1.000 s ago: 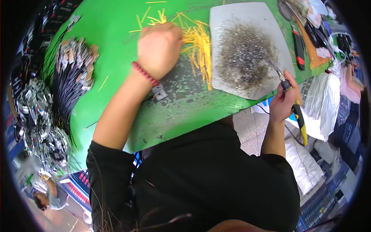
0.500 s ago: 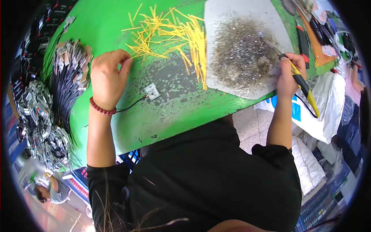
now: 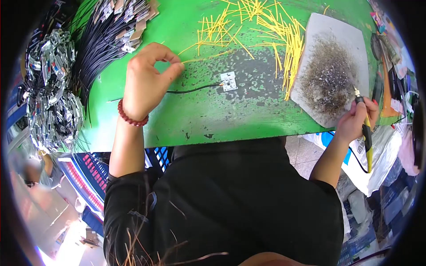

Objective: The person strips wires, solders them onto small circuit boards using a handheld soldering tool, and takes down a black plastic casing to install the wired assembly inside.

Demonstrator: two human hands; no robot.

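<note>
My left hand has thumb and forefinger pinched on the end of a thin yellow stick, which points right across the green table. Just below the stick lies a small white circuit board, its black cable running left behind my left wrist. My right hand grips a soldering iron with a yellow and black handle. The iron's tip is over the right side of a grey slab covered in dark residue and shiny specks. More yellow sticks are spread beyond the circuit board.
Black cables with boards on their ends are bundled at the back left. Beside them hangs a heap of silvery parts. Tools lie at the right edge, and a white bag is below it. Another person is at the far left.
The view has shifted, so the table's contents sit differently in it. A yellow stick now stretches out from my left fingertips. My right hand still holds the soldering iron at the slab.
</note>
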